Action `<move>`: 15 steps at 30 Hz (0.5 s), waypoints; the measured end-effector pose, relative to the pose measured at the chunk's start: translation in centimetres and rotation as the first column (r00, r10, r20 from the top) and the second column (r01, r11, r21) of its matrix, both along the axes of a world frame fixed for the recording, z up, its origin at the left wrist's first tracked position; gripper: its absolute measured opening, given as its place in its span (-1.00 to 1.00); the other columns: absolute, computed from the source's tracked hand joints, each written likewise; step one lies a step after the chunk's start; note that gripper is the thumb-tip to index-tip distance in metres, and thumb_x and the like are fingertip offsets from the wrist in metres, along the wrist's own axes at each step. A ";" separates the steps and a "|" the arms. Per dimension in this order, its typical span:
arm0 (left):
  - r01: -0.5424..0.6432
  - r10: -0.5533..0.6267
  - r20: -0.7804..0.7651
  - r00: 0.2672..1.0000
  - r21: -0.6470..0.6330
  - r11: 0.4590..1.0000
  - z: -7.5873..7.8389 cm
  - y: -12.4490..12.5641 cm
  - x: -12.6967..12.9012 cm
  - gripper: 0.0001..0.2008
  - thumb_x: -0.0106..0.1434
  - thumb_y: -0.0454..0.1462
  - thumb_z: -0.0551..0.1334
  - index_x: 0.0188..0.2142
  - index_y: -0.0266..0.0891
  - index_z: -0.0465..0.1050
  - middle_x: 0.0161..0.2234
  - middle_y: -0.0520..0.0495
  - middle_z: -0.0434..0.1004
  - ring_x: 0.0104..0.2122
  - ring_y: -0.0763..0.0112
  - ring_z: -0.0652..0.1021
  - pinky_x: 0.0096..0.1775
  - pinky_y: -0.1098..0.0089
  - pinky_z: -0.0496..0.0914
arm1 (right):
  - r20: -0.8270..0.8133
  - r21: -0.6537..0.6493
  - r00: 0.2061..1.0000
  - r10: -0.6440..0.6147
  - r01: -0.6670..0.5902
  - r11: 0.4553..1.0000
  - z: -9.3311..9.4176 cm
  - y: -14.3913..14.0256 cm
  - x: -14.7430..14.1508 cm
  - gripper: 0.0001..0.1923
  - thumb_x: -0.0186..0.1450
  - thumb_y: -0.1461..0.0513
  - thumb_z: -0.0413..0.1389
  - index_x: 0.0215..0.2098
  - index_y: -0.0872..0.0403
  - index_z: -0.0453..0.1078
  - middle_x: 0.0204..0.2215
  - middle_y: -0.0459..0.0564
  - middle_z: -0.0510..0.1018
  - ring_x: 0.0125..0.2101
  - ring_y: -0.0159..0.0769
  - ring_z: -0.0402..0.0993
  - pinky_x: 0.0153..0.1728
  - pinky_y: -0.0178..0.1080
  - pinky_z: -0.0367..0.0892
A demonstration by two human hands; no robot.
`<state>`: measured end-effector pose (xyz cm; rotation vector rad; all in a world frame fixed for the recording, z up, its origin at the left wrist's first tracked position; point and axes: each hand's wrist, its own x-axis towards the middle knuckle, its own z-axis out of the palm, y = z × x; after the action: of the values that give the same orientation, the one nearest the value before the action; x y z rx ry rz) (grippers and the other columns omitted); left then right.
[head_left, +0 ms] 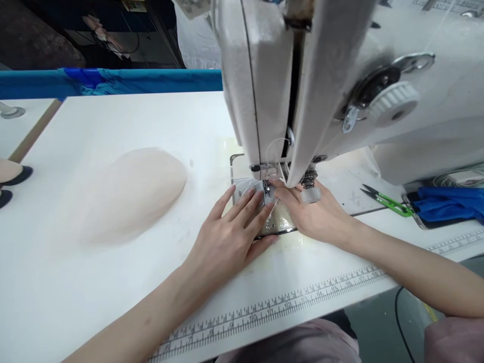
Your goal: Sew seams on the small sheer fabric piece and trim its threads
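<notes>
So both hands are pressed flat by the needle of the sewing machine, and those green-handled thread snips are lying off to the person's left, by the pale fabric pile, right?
Not quite. In the head view the left hand and right hand do rest by the needle of the sewing machine, but the green-handled thread snips lie to the person's right, near the blue cloth. The pale fabric pile is on the left.

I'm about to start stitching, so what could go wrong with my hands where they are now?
Both hands sit very close to the needle: the left hand presses a small piece flat beside it, and the right hand has fingertips at the presser foot, so a finger could get caught. The piece is tiny and might slip or bunch. The snips lie near the right forearm and could be knocked.
</notes>
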<state>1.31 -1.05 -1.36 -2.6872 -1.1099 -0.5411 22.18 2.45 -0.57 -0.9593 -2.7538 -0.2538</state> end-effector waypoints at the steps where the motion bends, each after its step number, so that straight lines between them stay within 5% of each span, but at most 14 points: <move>1: -0.001 0.001 0.000 1.000 -0.002 1.000 0.0 0.0 0.0 -0.55 0.35 -0.07 0.12 0.05 -0.37 0.43 0.08 -0.32 0.44 0.11 0.01 0.43 0.16 -0.08 0.27 | 0.000 -0.009 1.000 0.003 -0.003 1.000 0.1 0.0 0.0 -0.67 0.28 0.44 -0.09 -0.08 0.21 0.40 0.01 0.20 0.50 0.14 -0.05 0.26 0.16 0.10 0.22; 15: -0.010 0.010 0.018 1.000 -0.031 0.999 0.1 -0.1 0.2 -0.56 0.32 -0.08 0.16 0.07 -0.33 0.41 0.07 -0.28 0.46 0.12 0.02 0.42 0.19 -0.09 0.23 | 0.001 0.046 1.000 0.009 -0.009 0.999 -0.4 0.1 0.2 -0.70 0.28 0.43 -0.10 -0.16 0.18 0.42 -0.08 0.19 0.54 0.15 -0.06 0.25 0.16 0.12 0.22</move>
<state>1.48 -1.16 -1.22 -2.7070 -1.1451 -0.5516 22.36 2.54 -0.93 -0.9355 -2.7399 -0.3151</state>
